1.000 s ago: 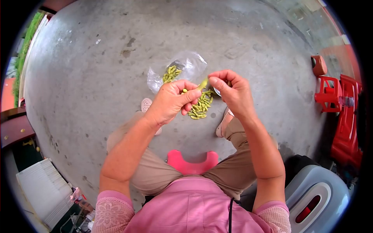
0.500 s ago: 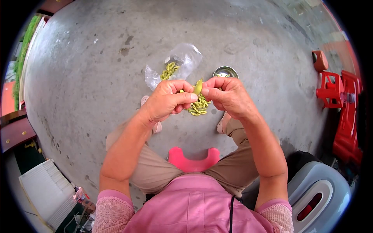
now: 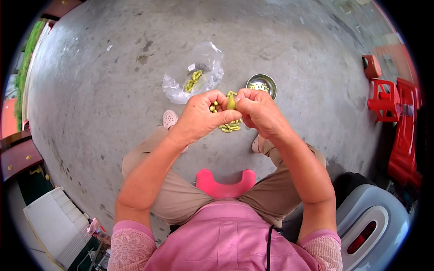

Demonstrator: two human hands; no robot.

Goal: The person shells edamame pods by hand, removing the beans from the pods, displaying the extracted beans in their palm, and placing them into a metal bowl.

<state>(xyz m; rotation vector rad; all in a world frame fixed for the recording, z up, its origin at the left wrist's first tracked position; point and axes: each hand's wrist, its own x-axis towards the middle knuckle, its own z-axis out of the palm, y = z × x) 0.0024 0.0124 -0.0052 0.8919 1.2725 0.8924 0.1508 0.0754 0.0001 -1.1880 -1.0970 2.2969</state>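
A green pod [image 3: 231, 102] is pinched between the two hands, standing roughly upright with its tip pointing away from the body. The left hand [image 3: 199, 115] has its thumb laid across the lower end of the pod, with the fingers curled behind. Inside that same hand, a few loose beans [image 3: 214, 107] show in the hollow between thumb and fingers. The right hand [image 3: 260, 112] is closed at the pod's right edge, thumb and fingertips bunched together there; its other fingers are folded into the palm.

Just below the hands in the view, on the grey concrete floor [image 3: 113, 81], lies a pile of pods [image 3: 231, 128], partly hidden by the hands. Beyond the left hand is a clear plastic bag [image 3: 209, 56], spread open, with more pods [image 3: 193, 81] lying in it. Beyond the right hand stands a round metal bowl [image 3: 274, 89] holding pale green shelled beans [image 3: 258, 86].

A light-coloured shoe [image 3: 170, 118] is planted on the left side, its mate [image 3: 257, 143] on the right. Between the knees shows the edge of a pink stool [image 3: 225, 189]. Farther right stands a red stool [image 3: 384, 104].
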